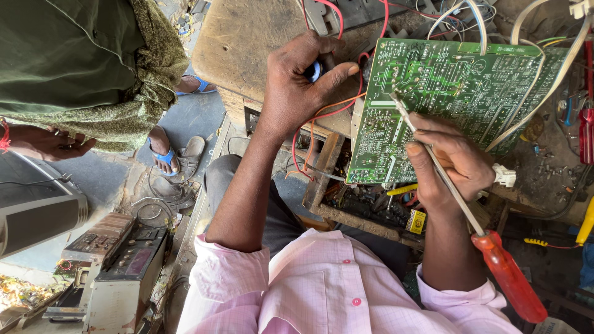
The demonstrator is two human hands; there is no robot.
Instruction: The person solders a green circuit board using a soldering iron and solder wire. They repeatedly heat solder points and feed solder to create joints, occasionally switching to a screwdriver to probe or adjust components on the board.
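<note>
A green circuit board [445, 93] stands tilted over the workbench, solder side towards me, with white and red wires running off it. My right hand [448, 164] grips a red-handled screwdriver [504, 272] by its long shaft, the tip touching the board near its left middle. My left hand [303, 77] is closed around a small dark part with a blue ring [314, 71] just left of the board's edge, where red and orange wires [315, 117] hang down.
A worn wooden workbench [247, 43] carries the board. Another person in green cloth [80, 62] stands at the left, sandalled feet [170, 154] on the floor. Old audio sets [117, 266] lie bottom left. Tools and a yellow-handled one [585, 222] crowd the right.
</note>
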